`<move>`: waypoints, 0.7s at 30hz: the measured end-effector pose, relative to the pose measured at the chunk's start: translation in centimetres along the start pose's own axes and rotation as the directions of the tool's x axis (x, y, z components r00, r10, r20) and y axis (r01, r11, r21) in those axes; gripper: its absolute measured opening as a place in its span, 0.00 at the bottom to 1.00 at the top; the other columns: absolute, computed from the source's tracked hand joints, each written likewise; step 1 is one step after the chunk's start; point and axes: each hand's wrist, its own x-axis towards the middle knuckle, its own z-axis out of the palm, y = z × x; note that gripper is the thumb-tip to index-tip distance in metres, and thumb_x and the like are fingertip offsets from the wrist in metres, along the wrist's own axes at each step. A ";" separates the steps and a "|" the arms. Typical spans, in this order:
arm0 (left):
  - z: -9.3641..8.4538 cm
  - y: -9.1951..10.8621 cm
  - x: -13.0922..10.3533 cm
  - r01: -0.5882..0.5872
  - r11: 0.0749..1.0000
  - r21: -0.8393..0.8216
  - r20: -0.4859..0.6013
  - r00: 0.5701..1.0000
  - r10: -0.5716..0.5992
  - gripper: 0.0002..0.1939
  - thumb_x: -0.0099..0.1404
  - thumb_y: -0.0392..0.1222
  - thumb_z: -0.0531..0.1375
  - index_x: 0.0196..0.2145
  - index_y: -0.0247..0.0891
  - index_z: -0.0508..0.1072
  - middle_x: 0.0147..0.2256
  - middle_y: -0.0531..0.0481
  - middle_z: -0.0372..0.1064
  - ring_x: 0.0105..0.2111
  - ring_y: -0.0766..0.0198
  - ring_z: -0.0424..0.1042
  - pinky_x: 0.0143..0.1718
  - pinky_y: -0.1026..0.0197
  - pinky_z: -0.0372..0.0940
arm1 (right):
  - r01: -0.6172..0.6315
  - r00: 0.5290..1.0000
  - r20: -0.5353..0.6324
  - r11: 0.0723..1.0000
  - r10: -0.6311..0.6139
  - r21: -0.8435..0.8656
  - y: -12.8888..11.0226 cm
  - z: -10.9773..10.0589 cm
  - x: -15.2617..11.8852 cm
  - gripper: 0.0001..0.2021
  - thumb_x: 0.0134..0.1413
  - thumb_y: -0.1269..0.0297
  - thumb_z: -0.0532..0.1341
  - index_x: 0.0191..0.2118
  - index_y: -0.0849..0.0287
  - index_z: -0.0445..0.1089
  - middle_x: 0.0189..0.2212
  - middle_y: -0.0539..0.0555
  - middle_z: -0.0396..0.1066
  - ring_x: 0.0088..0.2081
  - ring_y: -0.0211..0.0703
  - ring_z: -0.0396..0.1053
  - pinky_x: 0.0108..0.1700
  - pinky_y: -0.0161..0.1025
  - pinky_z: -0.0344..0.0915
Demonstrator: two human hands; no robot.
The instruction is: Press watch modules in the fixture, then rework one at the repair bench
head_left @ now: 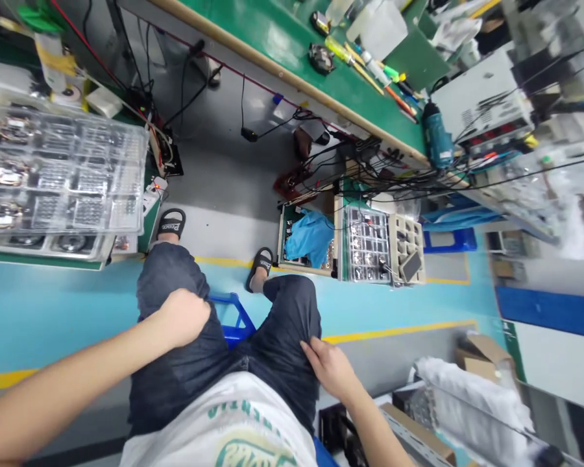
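I sit with my knees apart, in dark trousers (165,363). My left hand (187,316) is curled closed on top of the left trouser leg, and its fingertips are mostly hidden against the cloth. At the outer side of the right leg, my right hand (328,364) pinches the trouser cloth between thumb and fingers. No tool or part shows in either hand. Between my legs a blue plastic stool (234,318) is partly visible. Black slide sandals (172,222) are on my feet.
A green workbench (253,29) runs ahead, bearing screwdrivers (355,61) and a teal power driver (437,136). Clear compartment trays (97,172) stand at left. An open drawer with blue cloth (311,237) and parts trays (370,243) stand right of my feet. Cables (370,175) hang below the bench.
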 end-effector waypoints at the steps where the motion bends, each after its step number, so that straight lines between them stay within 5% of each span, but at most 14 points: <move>1: -0.7 0.0 1.8 -0.017 1.000 0.007 0.026 1.000 0.017 0.12 0.74 0.39 0.58 0.46 0.32 0.81 0.45 0.33 0.82 0.49 0.44 0.82 0.55 0.39 0.73 | 0.023 1.000 -0.011 0.999 -0.023 -0.023 -0.3 -0.1 -0.1 0.20 0.72 0.50 0.54 0.28 0.51 0.69 0.28 0.57 0.76 0.36 0.51 0.77 0.43 0.44 0.70; 4: -2.3 0.0 6.8 -0.015 1.000 0.028 0.136 0.991 0.011 0.16 0.75 0.49 0.64 0.53 0.36 0.77 0.52 0.42 0.78 0.52 0.53 0.79 0.58 0.42 0.74 | 0.035 0.995 -0.093 0.995 -0.043 -0.090 -1.2 -0.1 2.1 0.18 0.73 0.55 0.51 0.39 0.53 0.76 0.51 0.67 0.79 0.58 0.64 0.74 0.61 0.59 0.66; 6: -2.8 -0.1 9.2 0.022 0.999 0.046 0.217 0.976 -0.031 0.19 0.74 0.51 0.65 0.55 0.37 0.76 0.55 0.43 0.76 0.53 0.54 0.78 0.56 0.44 0.76 | 0.003 0.990 -0.140 0.994 -0.019 -0.113 -1.5 -0.1 4.4 0.18 0.72 0.55 0.54 0.52 0.56 0.77 0.70 0.69 0.66 0.72 0.72 0.59 0.70 0.70 0.57; 8: -3.0 -0.1 10.7 0.053 0.997 0.058 0.279 0.958 -0.067 0.19 0.74 0.50 0.65 0.56 0.37 0.75 0.56 0.42 0.75 0.53 0.53 0.77 0.55 0.44 0.76 | -0.032 0.990 -0.142 0.992 0.015 -0.122 -1.5 -0.5 6.5 0.25 0.69 0.53 0.58 0.65 0.58 0.70 0.77 0.68 0.52 0.78 0.76 0.46 0.71 0.75 0.54; 12: -2.7 -0.1 12.4 0.099 0.993 0.067 0.352 0.929 -0.116 0.19 0.75 0.50 0.65 0.57 0.38 0.75 0.56 0.42 0.75 0.53 0.54 0.77 0.55 0.44 0.76 | -0.015 0.999 -0.034 0.989 0.011 -0.150 -1.0 -2.5 9.8 0.32 0.67 0.53 0.64 0.72 0.56 0.65 0.79 0.68 0.46 0.78 0.85 0.40 0.70 0.82 0.52; 15: -3.2 -1.3 15.2 0.163 0.985 0.062 0.378 0.909 -0.174 0.18 0.74 0.49 0.65 0.56 0.37 0.75 0.55 0.42 0.75 0.51 0.54 0.78 0.53 0.46 0.77 | 0.117 0.985 0.143 0.981 -0.095 -0.153 -0.9 -4.3 14.1 0.26 0.66 0.53 0.67 0.67 0.54 0.72 0.74 0.67 0.60 0.76 0.80 0.49 0.72 0.83 0.46; 18: -4.0 -4.4 20.4 0.263 0.964 0.031 0.345 0.903 -0.257 0.19 0.74 0.50 0.65 0.56 0.36 0.76 0.54 0.43 0.76 0.51 0.53 0.78 0.53 0.46 0.77 | 0.285 0.889 0.387 0.957 -0.243 -0.053 -1.3 -4.4 22.2 0.23 0.68 0.52 0.68 0.62 0.56 0.73 0.62 0.61 0.74 0.62 0.58 0.72 0.65 0.65 0.70; 21: -3.7 -9.6 27.1 0.359 0.932 -0.052 0.217 0.915 -0.340 0.21 0.75 0.51 0.65 0.58 0.35 0.75 0.56 0.41 0.76 0.55 0.53 0.77 0.57 0.42 0.75 | 0.337 0.813 0.492 0.941 -0.313 0.041 -1.8 -1.2 32.8 0.18 0.72 0.54 0.65 0.60 0.55 0.73 0.61 0.59 0.73 0.57 0.51 0.75 0.59 0.55 0.76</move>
